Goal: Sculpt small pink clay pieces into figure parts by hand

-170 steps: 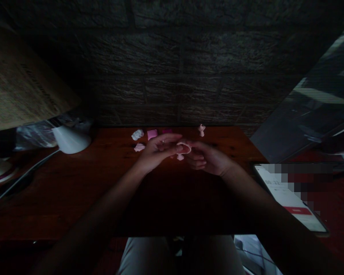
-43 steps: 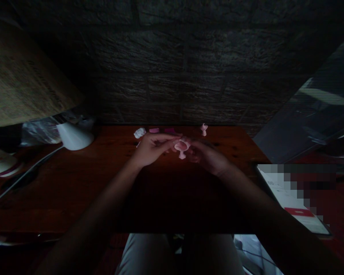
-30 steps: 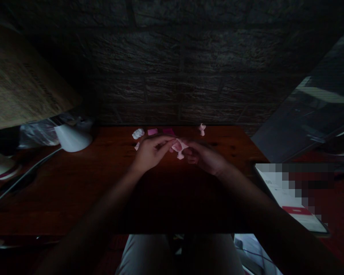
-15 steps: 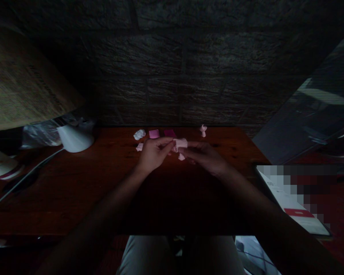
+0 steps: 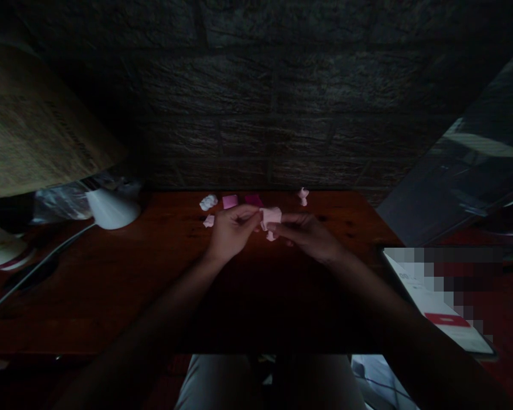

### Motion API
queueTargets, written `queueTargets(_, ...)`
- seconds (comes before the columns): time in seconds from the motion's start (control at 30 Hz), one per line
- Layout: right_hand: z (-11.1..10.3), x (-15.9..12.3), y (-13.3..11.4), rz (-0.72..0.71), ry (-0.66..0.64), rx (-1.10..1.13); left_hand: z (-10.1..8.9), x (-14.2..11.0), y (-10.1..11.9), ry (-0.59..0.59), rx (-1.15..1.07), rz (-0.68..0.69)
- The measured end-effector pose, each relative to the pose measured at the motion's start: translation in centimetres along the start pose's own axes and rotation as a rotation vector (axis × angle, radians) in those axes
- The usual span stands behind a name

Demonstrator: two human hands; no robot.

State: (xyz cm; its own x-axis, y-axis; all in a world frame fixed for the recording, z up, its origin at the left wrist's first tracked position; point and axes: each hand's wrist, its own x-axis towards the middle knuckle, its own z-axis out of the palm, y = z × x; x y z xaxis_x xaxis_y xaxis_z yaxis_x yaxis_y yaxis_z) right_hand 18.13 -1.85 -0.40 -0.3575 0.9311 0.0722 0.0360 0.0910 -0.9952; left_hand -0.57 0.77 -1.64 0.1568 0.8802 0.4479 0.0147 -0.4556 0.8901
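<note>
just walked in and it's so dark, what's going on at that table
A person sits at a wooden table with both hands raised over it. The left hand and right hand pinch a small pale pink piece between their fingertips. More pink and white bits lie beyond, by the wall.

Dark brick wall (image 5: 256, 102), wooden table (image 5: 111, 273), dim light

The left hand (image 5: 231, 232) has curled from its flat, open pose into a fingertip pinch, its grip now on the small pale pink folded paper piece (image 5: 271, 216). That piece, earlier a rounded cup shape, now shows a squarer, flattened top. The right hand (image 5: 308, 236) has shifted its fingers onto the piece's right edge.
</note>
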Motion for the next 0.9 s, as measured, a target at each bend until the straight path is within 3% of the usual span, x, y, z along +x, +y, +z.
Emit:
queueTargets(0.17, -0.4, 0.1, -0.2, -0.031, 0.015, -0.071, -0.2, 0.2, -0.2, -0.066, -0.031, -0.030)
queueTargets(0.33, -0.9, 0.3, -0.2, -0.182, 0.150, -0.254, -0.4, 0.6, 0.3, 0.046, -0.028, -0.087)
queueTargets(0.53, -0.9, 0.3, 0.4, -0.297, 0.274, -0.450, -0.1, 0.7, 0.9, -0.075, -0.307, -0.325)
queueTargets(0.9, -0.4, -0.1, 0.1, -0.389, 0.271, -0.539, 0.0, 0.7, 0.9, 0.039, -0.672, -0.677)
